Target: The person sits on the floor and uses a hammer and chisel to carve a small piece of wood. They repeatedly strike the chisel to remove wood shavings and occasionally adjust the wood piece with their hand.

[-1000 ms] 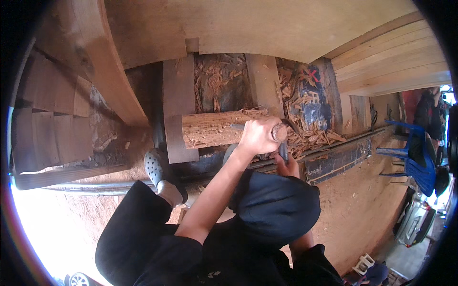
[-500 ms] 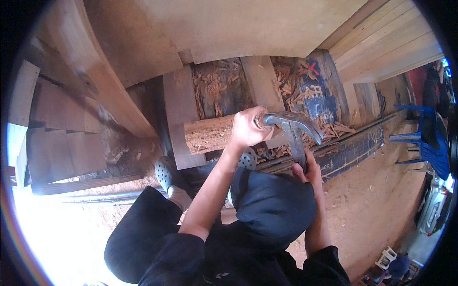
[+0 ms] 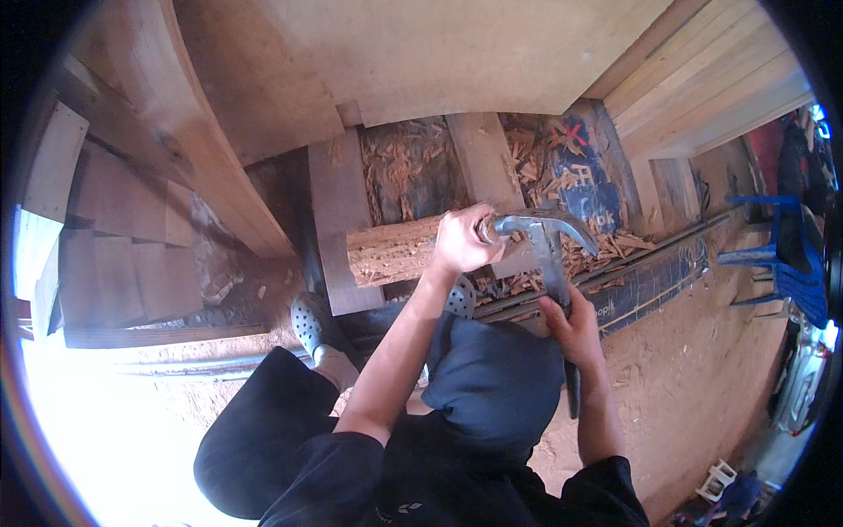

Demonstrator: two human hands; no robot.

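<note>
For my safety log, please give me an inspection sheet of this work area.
Surface: flat boards, with dark gaps between them.
Job's things: hammer, head up by the end of a handled tool, whose working end is hidden; rough timber beside them.
Clutter: wood chips scattered around the timber.
Hands: left hand closed on the tool; right hand closed round the hammer's handle.
Cables: none certain.
Surroundings: large panel ahead; blue chair at right.
</note>
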